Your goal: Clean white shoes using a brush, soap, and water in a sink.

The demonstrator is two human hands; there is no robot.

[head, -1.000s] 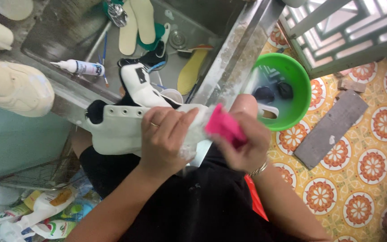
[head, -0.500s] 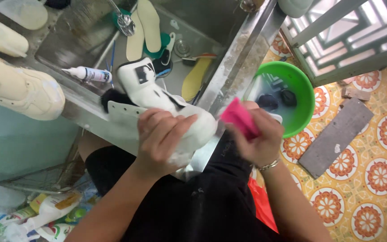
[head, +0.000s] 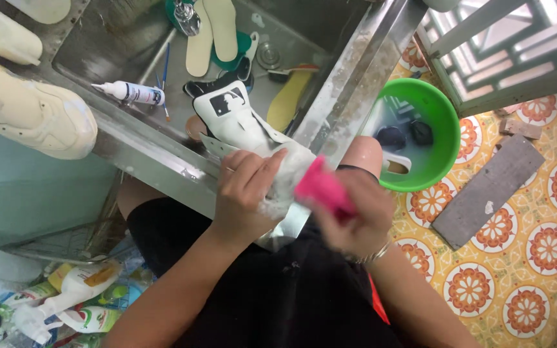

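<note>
Both hands are working: left hand [head: 247,187] is gripping the soapy white shoe [head: 253,138]; right hand [head: 356,216], at 3 o'clock, is scrubbing with a pink brush [head: 322,187]; foam is not rinsed yet.

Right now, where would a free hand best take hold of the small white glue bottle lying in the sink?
Grip the glue bottle around its round middle, coming straight down from above. It lies flat on the sink floor, nozzle pointing left, with bare steel on both long sides, so fingers could likely close across it; the thin nozzle would slip.

Beyond the gripped shoe, a steel sink [head: 130,51] carries insoles [head: 213,32], a glue bottle [head: 131,93] and brushes. Right of it, the patterned tile floor [head: 536,238] bears a green basin [head: 443,129] and a grey slab [head: 488,193].
</note>
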